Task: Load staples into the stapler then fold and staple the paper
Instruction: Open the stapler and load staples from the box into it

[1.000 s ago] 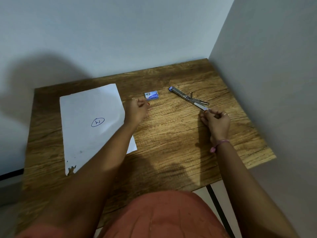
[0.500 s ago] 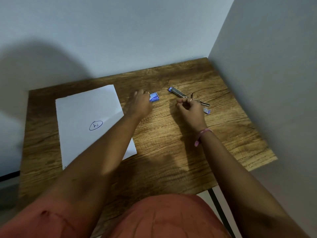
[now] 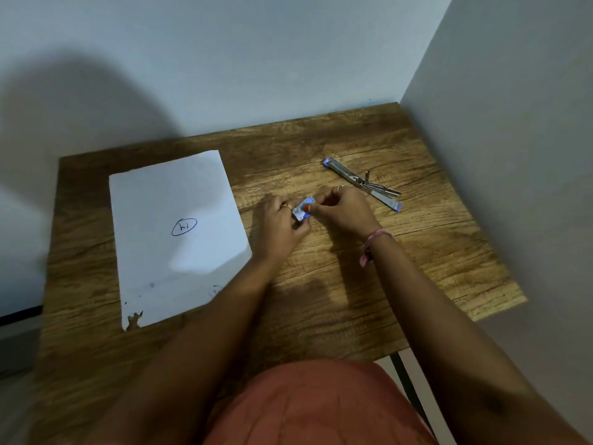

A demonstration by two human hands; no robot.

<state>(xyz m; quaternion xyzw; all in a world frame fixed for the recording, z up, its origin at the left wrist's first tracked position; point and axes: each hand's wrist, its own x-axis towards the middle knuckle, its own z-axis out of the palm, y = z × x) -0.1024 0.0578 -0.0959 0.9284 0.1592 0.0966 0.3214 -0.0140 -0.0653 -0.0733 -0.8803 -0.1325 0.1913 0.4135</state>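
A small blue staple box [image 3: 303, 211] is held just above the wooden table [image 3: 353, 300], pinched between both hands at the middle. My left hand [image 3: 280, 224] grips its left end and my right hand [image 3: 343, 208] grips its right end. The stapler [image 3: 362, 183], metal with blue tips, lies flipped wide open on the table behind my right hand, untouched. A white sheet of paper [image 3: 176, 239] with a circled pen mark lies flat at the left, its near corner torn.
The table stands in a corner, with one wall behind it and another close along its right side. A black table leg [image 3: 406, 377] shows below the near edge. My lap in orange cloth fills the bottom of the view.
My left hand picked the staple box up and drew it nearer. My right hand left the stapler's end and came left to the box. The stapler stayed where it lay.
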